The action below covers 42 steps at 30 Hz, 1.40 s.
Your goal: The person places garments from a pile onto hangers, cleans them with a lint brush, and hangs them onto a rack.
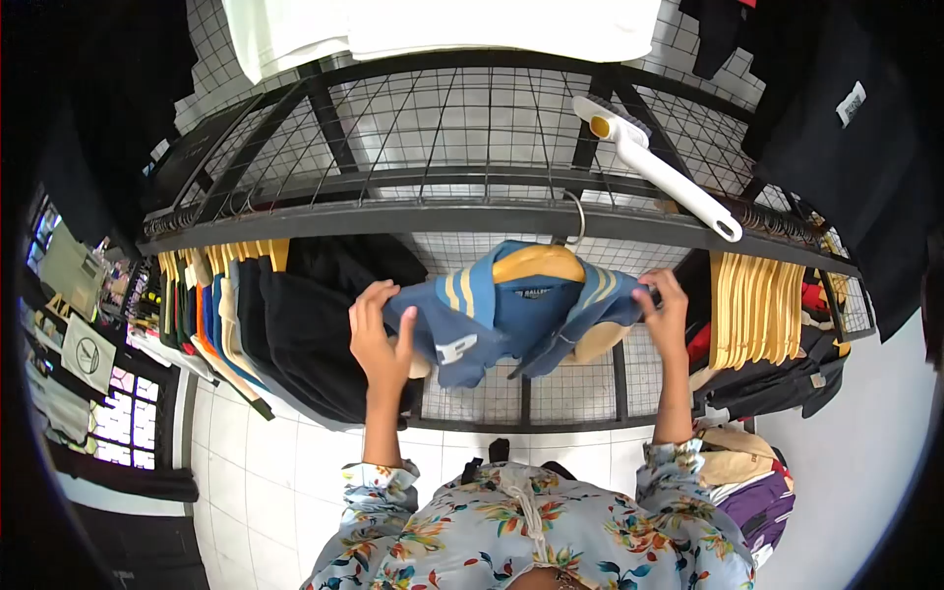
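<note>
A blue jacket (472, 305) with cream stripes on its collar hangs on a wooden hanger (539, 264), whose metal hook reaches up to the rack's front bar. My left hand (382, 332) is at the jacket's left shoulder, thumb up and fingers bent around the fabric edge. On the other side, my right hand (665, 307) pinches the right shoulder between thumb and fingers. A white-handled brush (669, 177) lies on the wire mesh shelf above, to the right of the hook.
The black rack (413, 218) spans the view. Dark and coloured clothes (305, 334) hang at its left, wooden hangers (755, 310) with clothes at its right. White fabric (442, 28) lies at the top. Folded or piled garments (752, 492) sit low at the right.
</note>
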Available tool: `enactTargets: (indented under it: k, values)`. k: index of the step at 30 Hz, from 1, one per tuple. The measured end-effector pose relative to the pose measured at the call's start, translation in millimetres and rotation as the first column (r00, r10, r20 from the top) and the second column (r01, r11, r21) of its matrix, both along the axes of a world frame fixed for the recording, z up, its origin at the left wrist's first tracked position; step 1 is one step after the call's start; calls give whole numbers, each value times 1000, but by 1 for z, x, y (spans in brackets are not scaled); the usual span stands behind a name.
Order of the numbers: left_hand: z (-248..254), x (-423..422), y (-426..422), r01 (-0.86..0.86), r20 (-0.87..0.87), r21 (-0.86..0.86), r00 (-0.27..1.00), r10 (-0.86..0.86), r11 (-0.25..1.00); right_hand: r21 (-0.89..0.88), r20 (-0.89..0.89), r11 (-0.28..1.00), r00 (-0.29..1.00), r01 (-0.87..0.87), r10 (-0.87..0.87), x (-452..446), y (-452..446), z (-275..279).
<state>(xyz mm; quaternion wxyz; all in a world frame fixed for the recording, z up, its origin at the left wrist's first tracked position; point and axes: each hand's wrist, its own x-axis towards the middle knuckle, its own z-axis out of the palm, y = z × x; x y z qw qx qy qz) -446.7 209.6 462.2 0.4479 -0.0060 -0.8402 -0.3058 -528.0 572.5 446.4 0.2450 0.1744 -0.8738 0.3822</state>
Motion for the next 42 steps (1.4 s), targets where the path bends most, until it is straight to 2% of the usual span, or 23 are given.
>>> enactTargets:
  k: [5, 8, 9, 12, 13, 15, 16, 17, 19, 20, 22, 23, 25, 28, 29, 31, 32, 34, 36, 38, 39, 42]
  values:
    - [-5, 6, -24, 24, 155, -95, 988, -9, 995, -78, 18, 993, 996, -86, 88, -12, 25, -3]
    - [-16, -1, -32, 237, 266, 103, 929, -256, 966, -327, 20, 934, 987, -142, 157, -14, 33, -14]
    - [-19, -2, -33, 234, 258, 109, 932, -255, 966, -319, 15, 936, 987, -147, 160, -17, 41, -13]
    - [-32, -2, -28, 292, 233, 337, 896, -379, 895, -417, 394, 892, 849, -175, 351, -15, 76, -14]
    - [-37, -4, -27, 300, 238, 343, 889, -391, 890, -415, 402, 895, 851, -161, 339, -19, 88, -20]
    - [-49, -12, -26, 307, 223, 380, 885, -408, 873, -527, 476, 817, 715, -236, 513, -37, 109, -40]
    - [-51, -14, -23, 309, 213, 396, 885, -413, 865, -585, 493, 766, 634, -266, 596, -31, 108, -29]
    - [-53, -13, -21, 313, 213, 396, 883, -418, 863, -585, 493, 768, 636, -262, 593, -20, 105, -18]
    - [-53, -12, -16, 300, 239, 347, 888, -392, 889, -642, 242, 708, 799, -294, 551, -2, 85, 12]
    - [-52, -12, -12, 289, 248, 321, 893, -375, 902, -638, 237, 707, 796, -304, 556, 2, 81, 22]
    - [-48, -8, 2, 247, 240, 288, 917, -320, 925, -258, 92, 864, 879, -433, 468, 10, 77, 35]
    - [-46, -5, 10, 209, 239, 255, 932, -271, 944, -49, 4, 897, 898, -439, 440, 12, 77, 36]
    - [-45, 2, 21, 159, 248, 221, 945, -213, 962, -25, 41, 901, 900, -434, 435, 9, 76, 30]
    - [-49, 3, 30, -1, 206, 106, 978, -21, 994, 33, 118, 900, 896, -435, 429, 11, 67, 22]
    - [-50, 9, 38, -19, 215, 106, 977, -5, 994, 85, -62, 933, 933, -349, 355, 17, 62, 26]
    - [-52, 14, 61, -266, 44, 5, 963, 266, 964, 127, -425, 980, 885, -151, 191, 30, 47, 31]
    - [-53, 16, 73, -388, -49, -34, 921, 386, 921, 124, -418, 978, 885, -167, 204, 38, 40, 24]
    - [-82, 26, 92, -138, -85, 147, 985, 151, 980, -25, -370, 977, 910, -213, 189, 61, 25, 2]
    - [-110, 32, 117, 28, 123, 362, 989, -77, 932, -197, -78, 890, 911, -412, 405, 78, 2, -35]
    - [-151, 28, 127, -35, 174, 362, 984, -31, 932, -206, 270, 861, 819, -465, 507, 80, -17, -77]
    - [-180, 29, 124, -41, 189, 367, 982, -32, 930, -209, 285, 862, 814, -462, 506, 82, -23, -99]
    - [-273, 25, 104, -91, 251, 707, 959, -129, 701, -210, 364, 894, 817, -397, 448, 78, -42, -166]
